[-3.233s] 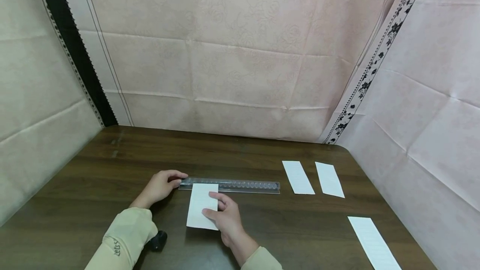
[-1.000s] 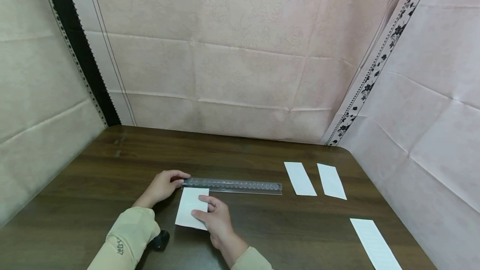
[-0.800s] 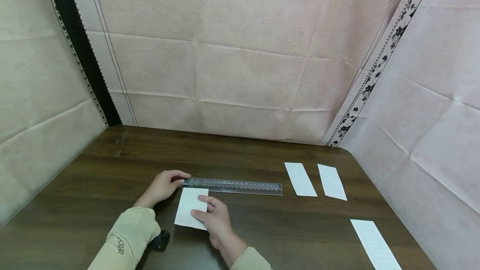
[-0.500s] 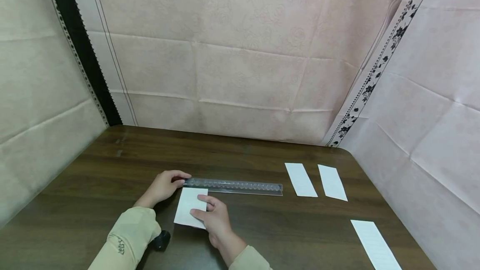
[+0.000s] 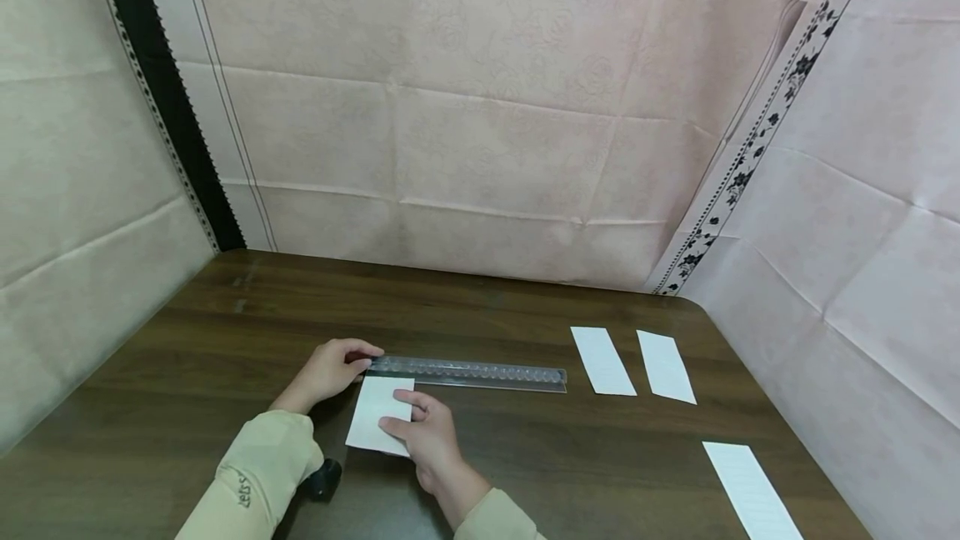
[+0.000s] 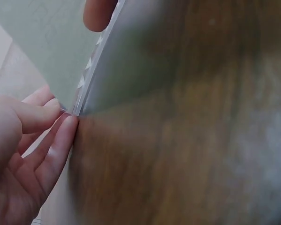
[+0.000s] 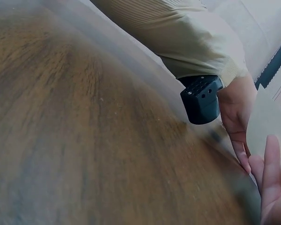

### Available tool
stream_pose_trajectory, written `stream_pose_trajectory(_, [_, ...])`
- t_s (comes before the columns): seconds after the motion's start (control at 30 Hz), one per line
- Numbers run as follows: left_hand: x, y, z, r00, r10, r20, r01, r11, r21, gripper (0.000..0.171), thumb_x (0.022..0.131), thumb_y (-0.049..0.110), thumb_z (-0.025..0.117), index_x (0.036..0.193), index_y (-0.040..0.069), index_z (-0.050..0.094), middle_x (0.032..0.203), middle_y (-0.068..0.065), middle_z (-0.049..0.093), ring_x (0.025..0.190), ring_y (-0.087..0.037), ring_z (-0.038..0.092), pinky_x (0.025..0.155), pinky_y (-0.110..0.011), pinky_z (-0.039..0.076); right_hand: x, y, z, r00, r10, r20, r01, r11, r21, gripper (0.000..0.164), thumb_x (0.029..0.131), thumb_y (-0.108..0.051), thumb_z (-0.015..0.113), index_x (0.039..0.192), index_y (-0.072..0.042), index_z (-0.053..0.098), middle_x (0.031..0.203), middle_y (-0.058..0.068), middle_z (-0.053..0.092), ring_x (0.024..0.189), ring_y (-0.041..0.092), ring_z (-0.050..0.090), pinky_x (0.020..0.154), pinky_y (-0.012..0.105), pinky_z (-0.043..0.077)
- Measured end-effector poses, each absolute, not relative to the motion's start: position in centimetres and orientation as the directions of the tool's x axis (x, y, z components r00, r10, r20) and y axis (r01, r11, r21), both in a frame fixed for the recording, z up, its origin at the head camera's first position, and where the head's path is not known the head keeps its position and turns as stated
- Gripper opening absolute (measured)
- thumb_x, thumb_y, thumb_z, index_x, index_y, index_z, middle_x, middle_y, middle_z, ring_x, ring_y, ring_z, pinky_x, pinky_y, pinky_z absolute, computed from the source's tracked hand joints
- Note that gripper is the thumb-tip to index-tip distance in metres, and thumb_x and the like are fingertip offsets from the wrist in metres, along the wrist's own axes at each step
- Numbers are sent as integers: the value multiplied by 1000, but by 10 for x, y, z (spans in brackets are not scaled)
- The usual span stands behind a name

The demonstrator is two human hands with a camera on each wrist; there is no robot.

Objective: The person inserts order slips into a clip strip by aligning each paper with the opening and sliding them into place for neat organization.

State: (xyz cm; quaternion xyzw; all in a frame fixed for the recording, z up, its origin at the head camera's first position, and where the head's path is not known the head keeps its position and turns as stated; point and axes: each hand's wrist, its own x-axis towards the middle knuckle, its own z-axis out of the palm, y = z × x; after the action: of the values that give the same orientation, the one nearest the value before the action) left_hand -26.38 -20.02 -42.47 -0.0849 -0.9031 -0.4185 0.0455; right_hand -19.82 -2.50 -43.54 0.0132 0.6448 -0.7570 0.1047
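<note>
My left hand (image 5: 328, 372) pinches the left end of a clear plastic ruler (image 5: 487, 375) between thumb and fingers. In the left wrist view, the left hand (image 6: 25, 145) has its fingertips at the corner of the ruler (image 6: 87, 75). My right hand (image 5: 435, 440) holds a small white sheet of paper (image 5: 375, 415) by its right edge, thumb on top. The paper is tilted, just below the ruler's left part and close to the left hand. In the right wrist view, right-hand fingers (image 7: 271, 173) lie against the paper (image 7: 269, 124).
Two white paper strips, one farther left (image 5: 603, 361) and one farther right (image 5: 666, 367), lie beyond the ruler's right end. A longer strip (image 5: 752, 490) lies at the near right. A black wrist device (image 5: 324, 482) hangs at the left cuff. Cloth walls (image 5: 450, 148) enclose the brown table (image 5: 585, 457).
My right hand has moved the paper left and slightly toward me, off the ruler it overlapped earlier. The left hand keeps its hold on the ruler's end. Over the last second little has moved.
</note>
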Motion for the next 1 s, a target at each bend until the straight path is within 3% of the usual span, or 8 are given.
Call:
stream_pose_trajectory(0.17, [-264, -201, -426, -984, 109, 139, 176, 614, 770, 20, 90, -1, 58, 105, 5, 69, 108, -16, 63, 85, -21, 59, 66, -29, 54, -198, -26, -434, -975, -152, -163, 185, -141, -973, 36, 77, 8, 70, 112, 5, 60, 92, 11, 68, 73, 20, 66, 64, 30, 55])
stream_pose_trajectory(0.4, [-263, -205, -427, -974, 132, 186, 227, 636, 737, 19, 89, 0, 58, 104, 6, 70, 106, -14, 65, 89, -24, 60, 76, -41, 52, -201, -28, -434, -970, -164, -179, 201, -133, -970, 36, 79, 7, 69, 113, 4, 60, 95, 10, 68, 75, 21, 67, 63, 30, 55])
stream_pose_trajectory(0.53, [-262, -206, -427, -975, 133, 178, 222, 625, 748, 20, 89, 0, 58, 104, 5, 70, 106, -14, 65, 83, -20, 61, 70, -35, 53, -203, -29, -433, -966, -162, -199, 222, -137, -965, 35, 79, 6, 69, 113, 4, 60, 96, 10, 68, 76, 20, 67, 64, 30, 55])
stream_pose_trajectory(1.0, [-261, -205, -428, -980, 124, 155, 198, 590, 783, 20, 90, -1, 58, 105, 4, 69, 108, -15, 63, 87, -21, 59, 64, -27, 54, -206, -31, -430, -960, -171, -222, 247, -141, -959, 34, 80, 8, 67, 113, 6, 58, 96, 10, 67, 78, 21, 66, 61, 35, 56])
